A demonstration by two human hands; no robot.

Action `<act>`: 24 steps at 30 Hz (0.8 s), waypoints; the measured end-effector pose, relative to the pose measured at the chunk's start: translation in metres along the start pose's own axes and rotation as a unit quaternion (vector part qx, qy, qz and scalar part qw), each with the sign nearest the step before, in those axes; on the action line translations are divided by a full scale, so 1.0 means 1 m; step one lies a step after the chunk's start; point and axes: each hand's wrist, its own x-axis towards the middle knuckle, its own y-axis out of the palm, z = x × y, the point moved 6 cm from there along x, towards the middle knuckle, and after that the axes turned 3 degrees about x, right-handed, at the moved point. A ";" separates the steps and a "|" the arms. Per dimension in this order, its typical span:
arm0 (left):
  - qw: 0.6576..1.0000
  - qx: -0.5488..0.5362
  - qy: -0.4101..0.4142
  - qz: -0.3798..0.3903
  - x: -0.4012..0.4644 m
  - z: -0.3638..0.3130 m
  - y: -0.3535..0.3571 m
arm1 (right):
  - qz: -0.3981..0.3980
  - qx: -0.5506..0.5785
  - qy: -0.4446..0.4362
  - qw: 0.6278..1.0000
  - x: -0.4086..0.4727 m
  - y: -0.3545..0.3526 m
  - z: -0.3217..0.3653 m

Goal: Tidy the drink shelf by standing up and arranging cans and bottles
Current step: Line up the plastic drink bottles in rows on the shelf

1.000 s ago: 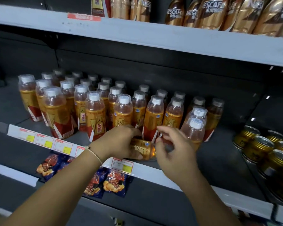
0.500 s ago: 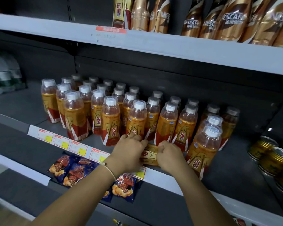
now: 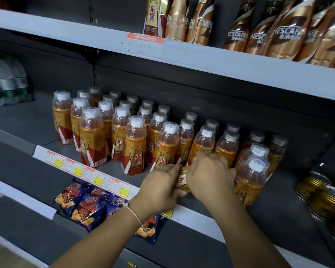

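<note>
The gold bottle (image 3: 182, 180) lies on its side at the front edge of the middle shelf (image 3: 27, 120), pinned between my two hands, only a strip of its label showing between them. My left hand (image 3: 159, 188) curls its fingers over the bottle's left end and my right hand (image 3: 209, 176) wraps the right end, both closed on it in a firm grip; a thin bracelet (image 3: 132, 211) sits on my left wrist. Behind the hands I count roughly twenty-seven upright amber bottles (image 3: 135, 149) with white caps, standing in loose rows that run back into shadow, so the rear ones are hard to count exactly. One more of them (image 3: 251, 182) stands just right of my right hand, nearer the front than the rest. At the far right I see at least four gold cans (image 3: 311, 185), cut off by the frame edge. Four price tags (image 3: 94, 176) sit on the shelf lip left of my hands. Below, about four dark blue snack packets (image 3: 89, 207) hang or lie on the lower level. On the upper shelf (image 3: 220, 62) stand about nine brown and gold coffee bottles (image 3: 286, 33), partly cropped. Pale bottles (image 3: 6, 84) show blurred at far left.
</note>
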 end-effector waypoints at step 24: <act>0.963 -0.233 -0.098 -0.088 0.012 -0.002 0.043 | -0.260 0.269 -0.236 0.897 0.000 -0.014 0.018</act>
